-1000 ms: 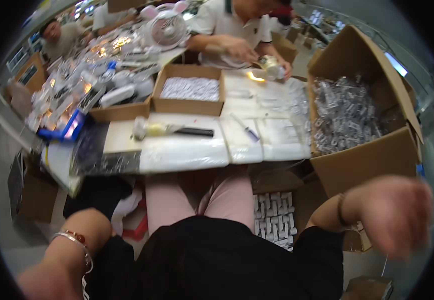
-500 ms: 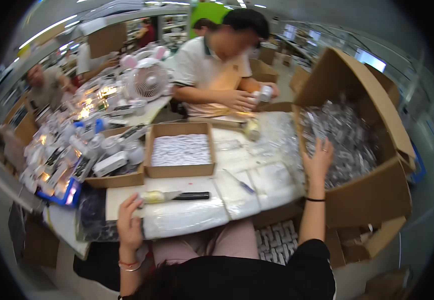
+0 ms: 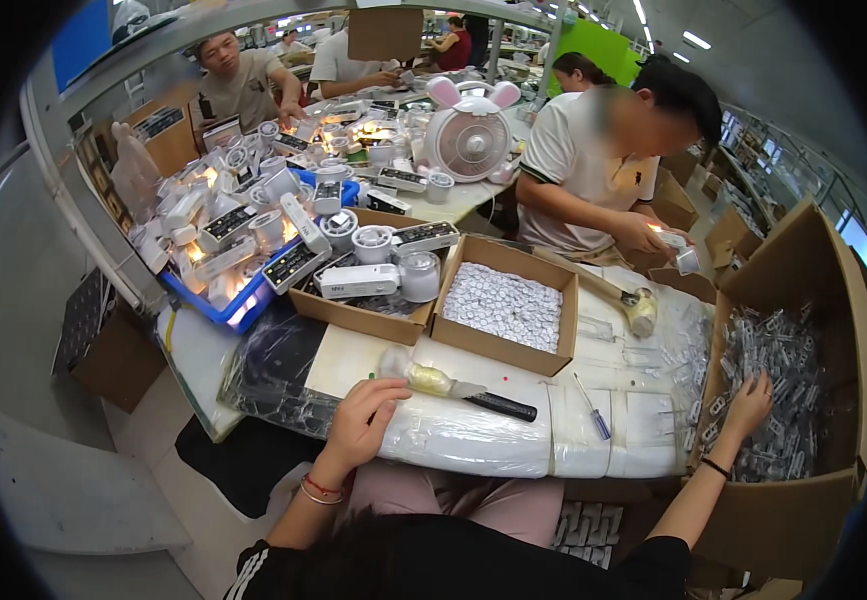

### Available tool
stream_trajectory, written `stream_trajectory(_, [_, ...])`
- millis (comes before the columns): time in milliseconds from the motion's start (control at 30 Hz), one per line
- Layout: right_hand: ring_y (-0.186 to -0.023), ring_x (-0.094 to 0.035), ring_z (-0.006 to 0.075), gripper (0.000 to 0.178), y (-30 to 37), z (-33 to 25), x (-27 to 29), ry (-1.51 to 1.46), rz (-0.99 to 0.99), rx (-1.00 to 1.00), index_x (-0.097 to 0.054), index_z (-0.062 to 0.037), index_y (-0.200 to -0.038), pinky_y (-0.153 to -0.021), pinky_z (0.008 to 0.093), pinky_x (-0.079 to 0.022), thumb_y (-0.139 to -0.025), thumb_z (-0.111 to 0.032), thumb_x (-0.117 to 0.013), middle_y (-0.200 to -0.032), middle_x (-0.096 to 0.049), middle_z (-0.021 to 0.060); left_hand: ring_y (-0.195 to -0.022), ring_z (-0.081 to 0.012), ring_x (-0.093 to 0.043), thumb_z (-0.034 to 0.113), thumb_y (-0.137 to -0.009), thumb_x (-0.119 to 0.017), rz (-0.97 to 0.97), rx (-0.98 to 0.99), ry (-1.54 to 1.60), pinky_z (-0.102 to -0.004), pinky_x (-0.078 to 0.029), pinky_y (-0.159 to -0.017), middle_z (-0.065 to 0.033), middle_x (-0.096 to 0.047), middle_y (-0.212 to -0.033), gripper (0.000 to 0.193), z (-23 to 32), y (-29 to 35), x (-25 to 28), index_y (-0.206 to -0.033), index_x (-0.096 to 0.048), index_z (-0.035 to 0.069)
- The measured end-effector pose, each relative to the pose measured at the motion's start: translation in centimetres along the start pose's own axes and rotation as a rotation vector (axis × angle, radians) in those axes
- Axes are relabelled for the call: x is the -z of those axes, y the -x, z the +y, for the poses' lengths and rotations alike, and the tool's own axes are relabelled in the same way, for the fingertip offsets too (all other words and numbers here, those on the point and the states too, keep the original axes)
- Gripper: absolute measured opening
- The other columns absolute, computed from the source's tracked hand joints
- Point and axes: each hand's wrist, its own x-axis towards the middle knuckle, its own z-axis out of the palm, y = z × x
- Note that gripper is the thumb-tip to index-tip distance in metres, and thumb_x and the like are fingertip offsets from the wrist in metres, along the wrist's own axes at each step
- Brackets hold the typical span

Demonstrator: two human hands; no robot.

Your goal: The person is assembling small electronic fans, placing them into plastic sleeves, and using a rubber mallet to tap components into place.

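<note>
My left hand (image 3: pixel 359 428) hovers at the near edge of the work table, its fingers stretched out and holding nothing. Just beyond its fingertips lies a yellowish, tape-wrapped object (image 3: pixel 430 378) with a whitish end. A knife (image 3: pixel 499 403) with a black handle rests against it. My right hand (image 3: pixel 750 404) reaches into a big cardboard box on the right, fingers extended onto a heap of small clear plastic parts (image 3: pixel 772 440). Its fingertips touch the heap; no part shows in its grasp. A thin tool with a blue handle (image 3: pixel 599 425) lies between my hands.
A shallow carton (image 3: pixel 449 335) holds many small white pieces. White devices fill another carton (image 3: pixel 354 318) and a blue bin (image 3: pixel 216 308). Beyond stands a fan with pink ears (image 3: pixel 469 138). Across the table a co-worker (image 3: pixel 594 160) handles a white device. Another yellowish wrapped object (image 3: pixel 640 312) lies nearby.
The view has turned left, so the table and boxes appear farther right. My right hand has moved down from above the plastic parts to touch them. My left hand stays at the table's near edge.
</note>
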Motion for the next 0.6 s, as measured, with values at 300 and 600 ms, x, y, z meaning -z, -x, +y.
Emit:
stream_trajectory(300, [-0.099,-0.058,0.0289,0.021,3.2,-2.1,0.6,-0.109,0.073,0.389,-0.065,-0.0077,-0.107,-0.081,0.0407,-0.049,-0.091,-0.02,-0.062,-0.111,-0.062,0.0072,-0.102,-0.0295,-0.061,0.01,-0.094,-0.047,0.017,0.002,-0.006,-0.0365,-0.046,-0.09,-0.0151,-0.066,-0.109,0.025,0.0,0.0,-0.3,-0.097,-0.069,-0.001])
stream_trajectory(600, [-0.092,-0.059,0.0284,0.018,3.3,-4.6,1.8,-0.27,0.217,0.404,-0.067,-0.0039,-0.101,-0.078,0.0391,-0.047,-0.086,-0.012,-0.067,-0.103,-0.064,0.0081,-0.099,-0.0285,-0.061,0.013,-0.096,-0.044,0.021,0.03,-0.045,-0.0352,-0.047,-0.087,-0.016,-0.067,-0.105,0.029,0.2,-0.3,-1.0,-0.093,-0.069,-0.001])
